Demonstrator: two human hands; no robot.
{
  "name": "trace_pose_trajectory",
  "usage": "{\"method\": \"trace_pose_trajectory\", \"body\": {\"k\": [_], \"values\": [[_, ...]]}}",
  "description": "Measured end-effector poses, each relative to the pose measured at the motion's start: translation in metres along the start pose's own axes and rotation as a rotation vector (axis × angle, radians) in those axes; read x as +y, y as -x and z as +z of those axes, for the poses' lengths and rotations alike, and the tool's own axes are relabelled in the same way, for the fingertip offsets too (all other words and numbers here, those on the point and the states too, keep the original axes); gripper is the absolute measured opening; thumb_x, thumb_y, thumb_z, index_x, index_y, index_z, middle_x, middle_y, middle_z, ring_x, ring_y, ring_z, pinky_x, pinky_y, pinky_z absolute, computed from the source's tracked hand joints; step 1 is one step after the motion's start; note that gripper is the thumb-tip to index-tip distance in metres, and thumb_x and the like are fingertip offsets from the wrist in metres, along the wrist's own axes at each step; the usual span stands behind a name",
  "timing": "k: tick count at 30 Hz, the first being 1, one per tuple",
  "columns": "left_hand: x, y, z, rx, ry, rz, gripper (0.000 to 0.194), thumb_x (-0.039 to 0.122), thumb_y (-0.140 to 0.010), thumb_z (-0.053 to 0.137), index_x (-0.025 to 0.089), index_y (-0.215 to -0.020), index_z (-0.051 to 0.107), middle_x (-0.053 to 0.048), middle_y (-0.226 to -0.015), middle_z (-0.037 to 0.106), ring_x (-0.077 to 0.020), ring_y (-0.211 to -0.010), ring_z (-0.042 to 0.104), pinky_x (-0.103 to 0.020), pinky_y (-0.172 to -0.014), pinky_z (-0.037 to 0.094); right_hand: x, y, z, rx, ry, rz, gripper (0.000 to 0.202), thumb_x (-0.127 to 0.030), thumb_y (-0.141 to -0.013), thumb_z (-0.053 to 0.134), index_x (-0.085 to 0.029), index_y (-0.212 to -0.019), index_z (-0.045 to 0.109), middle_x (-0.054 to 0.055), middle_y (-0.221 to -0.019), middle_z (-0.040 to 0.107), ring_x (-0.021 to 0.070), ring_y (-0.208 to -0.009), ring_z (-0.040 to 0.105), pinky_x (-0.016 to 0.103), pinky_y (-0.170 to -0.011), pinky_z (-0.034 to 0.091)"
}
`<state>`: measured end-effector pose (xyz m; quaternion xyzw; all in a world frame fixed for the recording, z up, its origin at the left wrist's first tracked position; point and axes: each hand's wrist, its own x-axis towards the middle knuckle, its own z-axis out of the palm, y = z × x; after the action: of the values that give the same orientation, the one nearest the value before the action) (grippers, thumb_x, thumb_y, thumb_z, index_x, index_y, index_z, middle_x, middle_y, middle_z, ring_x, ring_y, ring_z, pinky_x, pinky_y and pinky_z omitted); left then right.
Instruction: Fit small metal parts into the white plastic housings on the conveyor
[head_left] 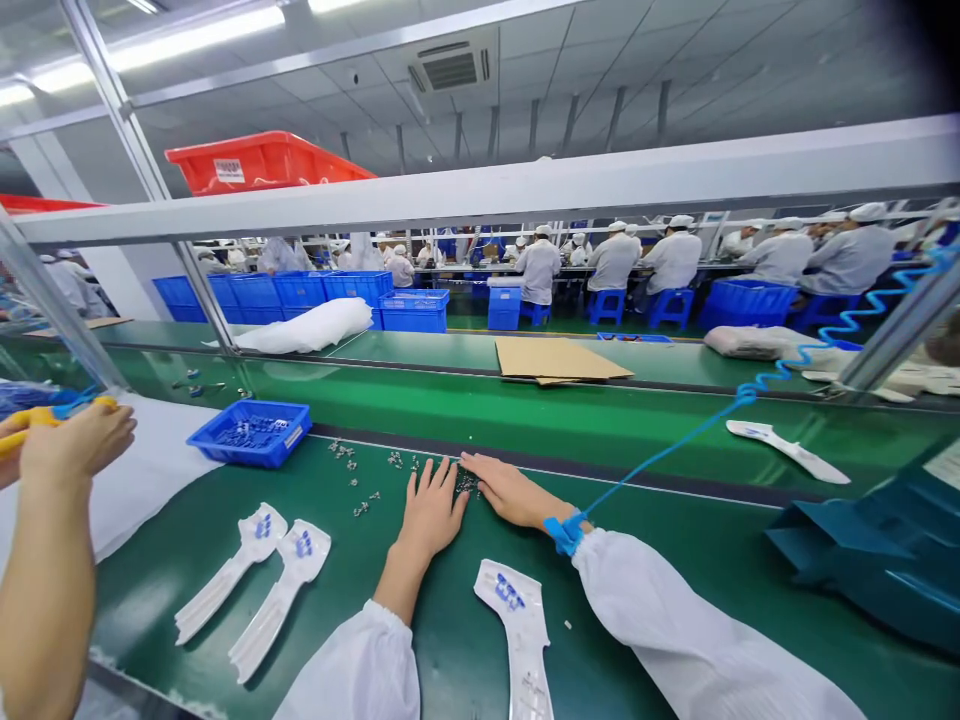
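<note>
My left hand (pixel 431 508) lies flat on the green work surface (pixel 360 600) with its fingers spread. Beside it my right hand (pixel 514 490) is stretched out, palm down, and wears a blue wrist strap (pixel 566 533). Between the two hands is a small pile of tiny dark metal parts (pixel 466 483); what is under the palms is hidden. More loose metal parts (pixel 362 507) are scattered left of my left hand. A white plastic handle-shaped shell (pixel 517 620) with blue pieces in it lies near my right forearm. Two similar white shells (pixel 281 590) (pixel 232 570) lie at the left.
A blue tray (pixel 251 432) of small blue parts stands back left. At far left, another person's hand (pixel 75 440) holds a yellow-handled tool. A coiled blue cord (pixel 787 365) runs from my wrist up right. A teal bag (pixel 877 540) and another white piece (pixel 787 450) are right.
</note>
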<state>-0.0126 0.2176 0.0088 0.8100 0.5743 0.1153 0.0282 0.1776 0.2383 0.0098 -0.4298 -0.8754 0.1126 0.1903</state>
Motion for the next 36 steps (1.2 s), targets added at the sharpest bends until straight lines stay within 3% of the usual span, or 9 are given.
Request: {"method": "trace_pose_trajectory", "body": {"k": [3, 6, 9, 12, 18, 22, 26, 32, 36], "values": [[-0.002, 0.001, 0.002, 0.014, 0.032, -0.038, 0.058, 0.044, -0.099, 0.043, 0.016, -0.15, 0.04, -0.013, -0.157, 0.036, -0.0364, -0.147, 0.027, -0.057, -0.117, 0.025, 0.002, 0.006, 0.001, -0.016, 0.003, -0.032, 0.041, -0.024, -0.098, 0.043, -0.019, -0.136, 0.057, 0.012, -0.146, 0.052, 0.0278, -0.136, 0.048, 0.052, -0.113, 0.04], [0.0, 0.003, 0.003, 0.032, 0.081, -0.031, 0.061, 0.043, -0.098, 0.046, 0.014, -0.151, 0.038, -0.017, -0.158, 0.032, -0.0402, -0.148, 0.022, -0.061, -0.117, 0.022, 0.006, 0.036, -0.006, 0.002, 0.039, -0.024, 0.038, -0.028, -0.1, 0.043, -0.02, -0.133, 0.059, 0.013, -0.14, 0.057, 0.0273, -0.13, 0.052, 0.049, -0.11, 0.043], [0.004, 0.004, 0.002, 0.033, 0.141, 0.076, 0.053, 0.039, -0.097, 0.05, 0.021, -0.147, 0.045, -0.012, -0.159, 0.032, -0.0371, -0.149, 0.017, -0.06, -0.118, 0.02, 0.01, 0.068, -0.015, 0.039, 0.06, 0.036, 0.036, -0.03, -0.101, 0.042, -0.022, -0.132, 0.059, 0.011, -0.136, 0.058, 0.0254, -0.126, 0.054, 0.046, -0.109, 0.045], [0.009, 0.003, 0.0, 0.024, 0.193, 0.209, 0.035, 0.035, -0.097, 0.053, 0.028, -0.131, 0.06, -0.004, -0.15, 0.047, -0.0329, -0.147, 0.024, -0.055, -0.119, 0.022, 0.009, 0.086, -0.018, 0.076, 0.066, 0.101, 0.031, -0.029, -0.101, 0.043, -0.023, -0.126, 0.061, 0.01, -0.124, 0.062, 0.0251, -0.114, 0.057, 0.046, -0.101, 0.049], [0.013, 0.0, -0.003, 0.05, 0.262, 0.308, 0.011, 0.024, -0.093, 0.06, 0.024, -0.099, 0.07, -0.004, -0.116, 0.066, -0.029, -0.129, 0.045, -0.048, -0.109, 0.036, 0.001, 0.095, -0.018, 0.142, 0.043, 0.207, 0.03, -0.027, -0.1, 0.043, -0.02, -0.124, 0.06, 0.01, -0.106, 0.064, 0.0258, -0.099, 0.059, 0.045, -0.09, 0.052], [0.018, 0.001, -0.009, 0.071, 0.307, 0.332, 0.012, 0.023, -0.094, 0.06, 0.023, -0.102, 0.068, -0.005, -0.111, 0.066, -0.0267, -0.118, 0.05, -0.045, -0.103, 0.04, 0.001, 0.102, -0.02, 0.21, -0.024, 0.247, 0.033, -0.027, -0.1, 0.041, -0.019, -0.129, 0.056, 0.01, -0.107, 0.061, 0.0242, -0.101, 0.059, 0.042, -0.092, 0.051], [0.031, 0.004, -0.015, 0.065, 0.369, 0.378, 0.015, 0.024, -0.097, 0.056, 0.024, -0.107, 0.067, -0.003, -0.111, 0.067, -0.0235, -0.115, 0.051, -0.041, -0.102, 0.039, 0.0, 0.11, -0.024, 0.226, -0.099, 0.301, 0.031, -0.03, -0.101, 0.037, -0.02, -0.113, 0.064, 0.01, -0.107, 0.061, 0.024, -0.101, 0.059, 0.043, -0.093, 0.05], [0.055, 0.008, -0.013, 0.036, 0.478, 0.4, 0.018, 0.029, -0.096, 0.06, 0.024, -0.111, 0.067, -0.003, -0.108, 0.07, -0.0224, -0.106, 0.057, -0.037, -0.094, 0.043, -0.01, 0.108, -0.024, 0.258, -0.534, 0.385, 0.035, -0.043, -0.095, 0.051, -0.021, -0.122, 0.059, 0.007, -0.1, 0.066, 0.0212, -0.092, 0.063, 0.038, -0.085, 0.053], [0.065, 0.01, -0.011, 0.015, 0.536, 0.42, 0.014, 0.029, -0.096, 0.059, 0.025, -0.104, 0.069, -0.002, -0.102, 0.072, -0.0208, -0.101, 0.06, -0.034, -0.091, 0.044, -0.013, 0.105, -0.019, 0.3, -0.765, 0.41, 0.039, -0.051, -0.089, 0.059, -0.021, -0.113, 0.063, 0.006, -0.099, 0.067, 0.0197, -0.092, 0.064, 0.035, -0.086, 0.053]]}}
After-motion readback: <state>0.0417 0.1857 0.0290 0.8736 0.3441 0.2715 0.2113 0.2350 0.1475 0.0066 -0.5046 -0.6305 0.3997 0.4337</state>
